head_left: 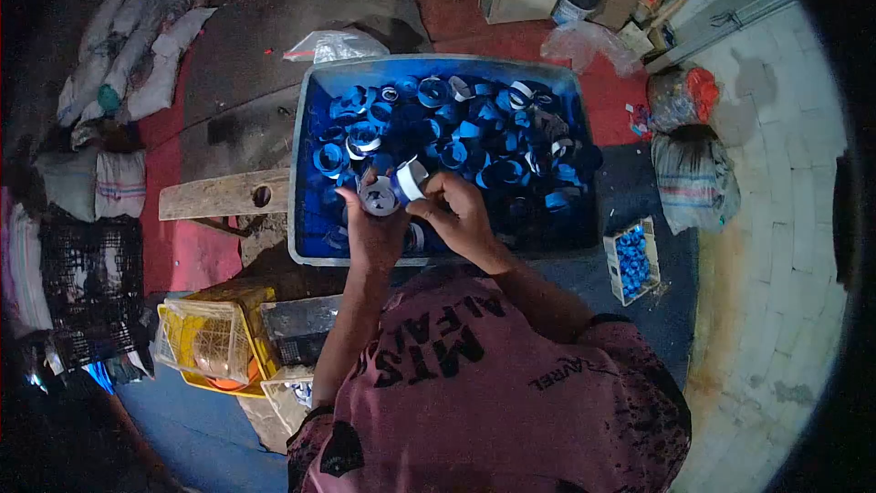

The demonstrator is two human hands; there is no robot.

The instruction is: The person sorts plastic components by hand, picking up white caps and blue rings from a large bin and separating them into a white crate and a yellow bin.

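- Far out to the left of the left hand [372, 236], a wooden board [224, 194] with a round hole lies on the floor, and nearer the body a yellow wire basket [208, 340] stands, both out of the way of the arms.
- The left hand is closed around a small blue-and-white ring [379, 196], thumb and fingers curled to steady it at chest height, just over the near edge of the tub.
- Touching it on the right, the right hand [461, 215] pinches a second ring [411, 178] with its fingertips, tilted toward the first, so the two pieces meet between the hands.
- Just beyond both hands, the big blue tub [306, 173] holds a heap of like rings, close enough to pick from.
- Off to the right of the right hand, a small box [632, 262] filled with blue pieces stands on the floor.
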